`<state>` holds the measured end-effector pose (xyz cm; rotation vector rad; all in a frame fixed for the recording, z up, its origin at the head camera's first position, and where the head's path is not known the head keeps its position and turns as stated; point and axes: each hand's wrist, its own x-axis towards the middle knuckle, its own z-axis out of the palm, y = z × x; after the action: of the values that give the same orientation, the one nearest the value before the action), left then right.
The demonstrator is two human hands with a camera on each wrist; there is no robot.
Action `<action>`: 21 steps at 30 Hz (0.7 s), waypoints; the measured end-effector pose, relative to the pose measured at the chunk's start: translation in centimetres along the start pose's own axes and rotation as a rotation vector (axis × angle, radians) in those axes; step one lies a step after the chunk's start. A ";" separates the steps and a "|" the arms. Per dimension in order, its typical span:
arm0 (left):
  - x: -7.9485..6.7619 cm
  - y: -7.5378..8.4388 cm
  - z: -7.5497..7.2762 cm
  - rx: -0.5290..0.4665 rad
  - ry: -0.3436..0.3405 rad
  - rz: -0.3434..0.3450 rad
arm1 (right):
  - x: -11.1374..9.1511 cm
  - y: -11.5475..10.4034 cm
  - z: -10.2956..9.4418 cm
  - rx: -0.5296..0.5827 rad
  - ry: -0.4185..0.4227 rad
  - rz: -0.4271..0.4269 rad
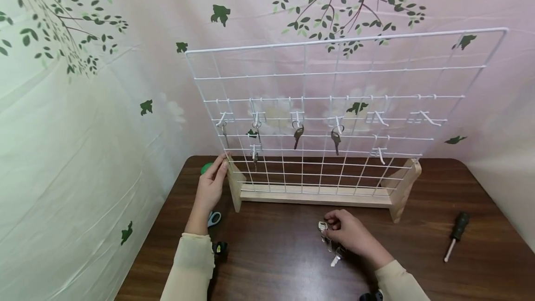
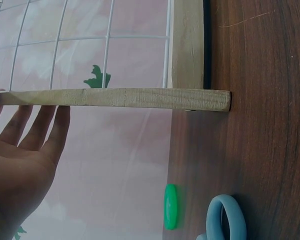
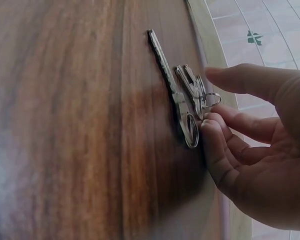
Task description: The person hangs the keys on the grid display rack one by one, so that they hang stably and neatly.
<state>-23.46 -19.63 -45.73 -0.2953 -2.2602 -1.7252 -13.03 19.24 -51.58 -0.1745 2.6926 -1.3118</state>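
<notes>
My left hand (image 1: 212,186) grips the top of the wooden side support (image 2: 125,98) at the left end of a white wire grid rack (image 1: 322,162). In the left wrist view, the fingers reach up against the wood. Low over the table, my right hand (image 1: 353,232) has its curled fingertips and thumb around a silver key (image 3: 192,90) with a small ring (image 3: 211,100). Another key (image 3: 165,67) lies on the wood just beside those fingertips. Several keys hang from hooks on the grid, including one key (image 1: 298,136) near its middle and another key (image 1: 336,142) right of it.
Some hooks on the right, like one hook (image 1: 379,118), hold nothing. A screwdriver (image 1: 459,231) lies on the right of the brown table (image 1: 276,254). Blue-handled scissors (image 1: 214,219) and a green round object (image 2: 171,206) are by the left arm. Patterned cloth (image 1: 138,82) surrounds the table.
</notes>
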 end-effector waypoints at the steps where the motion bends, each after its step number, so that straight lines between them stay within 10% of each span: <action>1: 0.1 0.0 0.0 -0.002 0.004 0.005 | 0.1 -0.1 0.0 -0.007 0.002 0.002; 21: 0.0 -0.3 -0.1 0.007 -0.008 0.008 | 0.9 -0.9 1.5 -0.167 0.068 0.074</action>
<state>-23.56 -19.79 -45.97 -0.3094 -2.2670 -1.7149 -13.65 17.39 -51.89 -0.0474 2.8360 -1.0919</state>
